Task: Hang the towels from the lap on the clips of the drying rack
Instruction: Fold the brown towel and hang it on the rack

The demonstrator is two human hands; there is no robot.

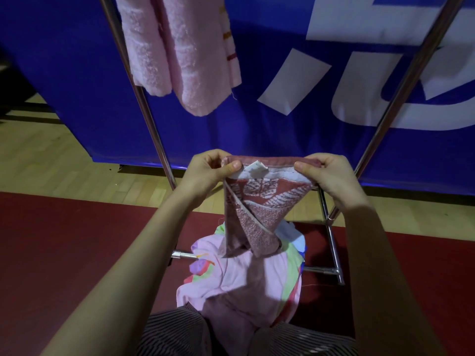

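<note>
A dusty-red patterned towel (253, 206) with a white tag is stretched by its top edge between my two hands, low in front of the drying rack. My left hand (205, 173) pinches its left corner, and my right hand (331, 176) pinches the right corner. The towel's lower part droops onto a heap of pink and multicoloured towels (244, 278) on my lap. A pale pink towel (180, 47) hangs from the top of the rack at the upper left. The clips are out of view.
The rack's slanted metal legs (144, 104) (401, 91) frame the hands, with a low crossbar (331, 242) near the floor. Behind stands a blue banner (257, 86) with white letters. The floor is wood, with a dark red mat (77, 240) under me.
</note>
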